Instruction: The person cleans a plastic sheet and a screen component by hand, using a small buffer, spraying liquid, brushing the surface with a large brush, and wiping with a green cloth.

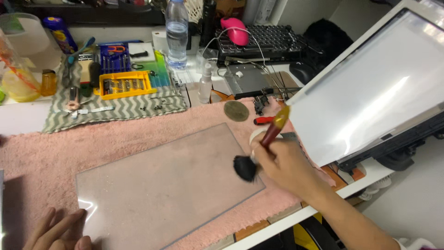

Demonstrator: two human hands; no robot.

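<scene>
A thin clear rectangular sheet (pixel 162 185) lies flat on a pink towel (pixel 115 136) in front of me. My right hand (pixel 282 164) grips a brush with a red and gold handle (pixel 274 128). Its black bristle head (pixel 244 167) touches the sheet's right edge. My left hand (pixel 58 231) rests with fingers spread at the sheet's near left corner, holding nothing.
A white display panel (pixel 370 88) leans up at the right. Behind the towel: a zigzag cloth (pixel 120 109) with a yellow screwdriver-bit case (pixel 124 84), a water bottle (pixel 176 32), a small spray bottle (pixel 205 83), a keyboard (pixel 263 41), a pink mouse (pixel 235 30) and a round disc (pixel 236 111).
</scene>
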